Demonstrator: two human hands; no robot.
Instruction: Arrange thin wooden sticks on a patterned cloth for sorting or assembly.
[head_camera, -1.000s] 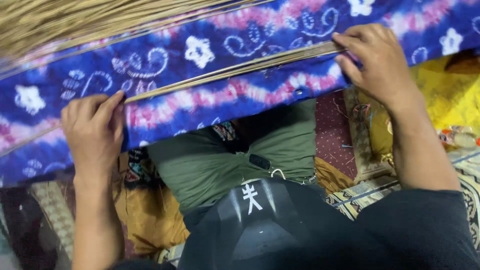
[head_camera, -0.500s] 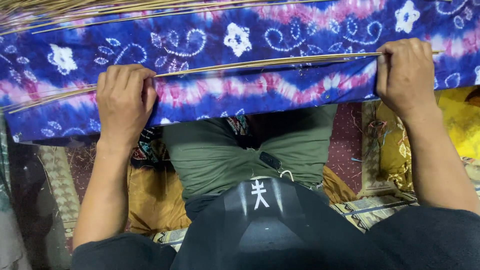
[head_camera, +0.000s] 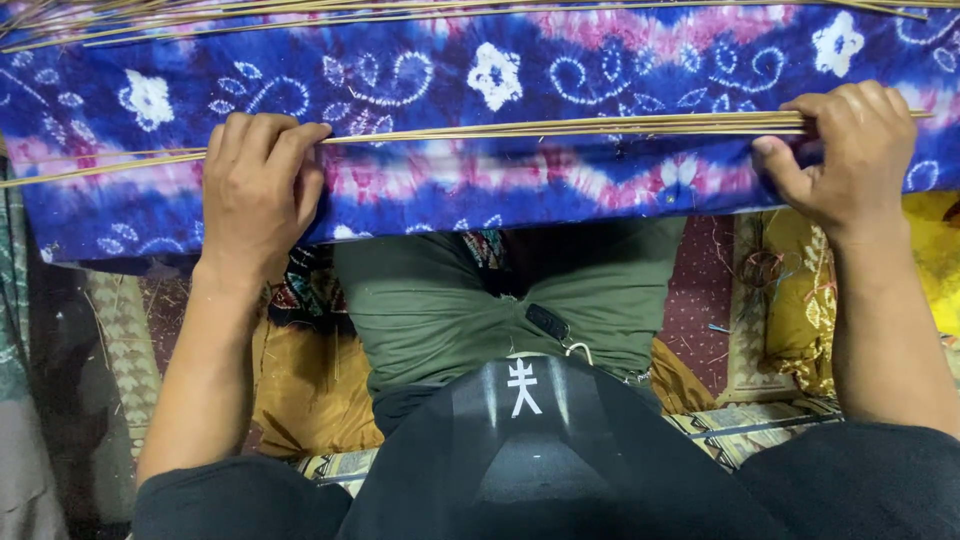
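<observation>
- A thin bundle of straw-coloured sticks (head_camera: 560, 128) lies almost level across a blue and pink tie-dye cloth (head_camera: 480, 190) with white flower and swirl marks, stretched over the person's lap.
- The left hand (head_camera: 255, 185) presses down on the sticks near their left end, fingers curled over them, grip closed on the bundle.
- The right hand (head_camera: 845, 155) has its grip closed around the sticks near their right end, thumb under and fingers over.
- More loose sticks (head_camera: 300, 12) lie along the cloth's far edge.
- Below the cloth show green trousers (head_camera: 440, 310), a yellow cloth (head_camera: 935, 270) at the right, and patterned mats (head_camera: 730, 300) on the floor.
</observation>
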